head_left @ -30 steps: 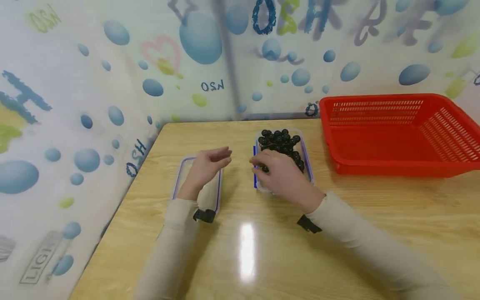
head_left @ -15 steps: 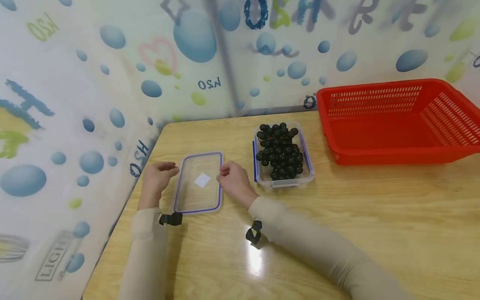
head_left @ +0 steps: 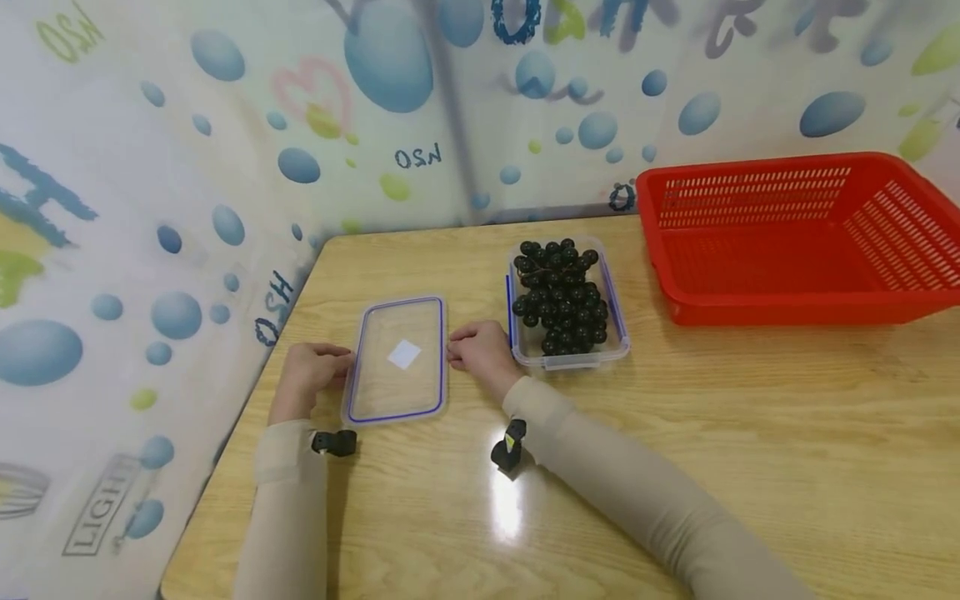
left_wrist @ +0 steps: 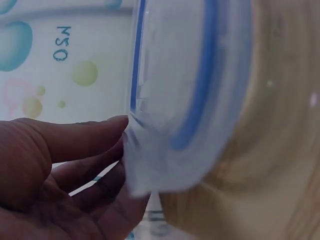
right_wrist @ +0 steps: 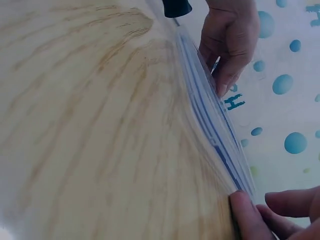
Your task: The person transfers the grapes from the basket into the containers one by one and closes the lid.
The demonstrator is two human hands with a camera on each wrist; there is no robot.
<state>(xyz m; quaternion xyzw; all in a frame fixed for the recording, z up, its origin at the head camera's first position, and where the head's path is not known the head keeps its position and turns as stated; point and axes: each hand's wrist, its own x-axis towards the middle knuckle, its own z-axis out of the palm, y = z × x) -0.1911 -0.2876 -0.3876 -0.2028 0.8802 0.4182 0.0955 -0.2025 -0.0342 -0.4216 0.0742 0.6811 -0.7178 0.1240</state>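
A clear plastic container lid (head_left: 375, 387) with a blue seal and a white square label (head_left: 405, 354) is at the left of the table. My left hand (head_left: 311, 375) pinches its left edge; in the left wrist view the thumb (left_wrist: 92, 140) is on one side and the fingers behind. At the opposite edge, my right hand (head_left: 483, 354) has its thumb and fingertips around the rim, as the right wrist view shows beside the lid (right_wrist: 210, 120). Just right of that hand stands a clear food container (head_left: 577, 361) holding a bunch of dark grapes (head_left: 562, 304).
A red plastic basket (head_left: 780, 308) with slotted walls stands at the back right of the wooden table (head_left: 750, 433). A patterned wall covering (head_left: 480, 125) rises behind the table and along its left side.
My right hand left the grapes and moved left to the lid's right edge. My left hand shifted left off the lid's middle, then closed in on its left edge.
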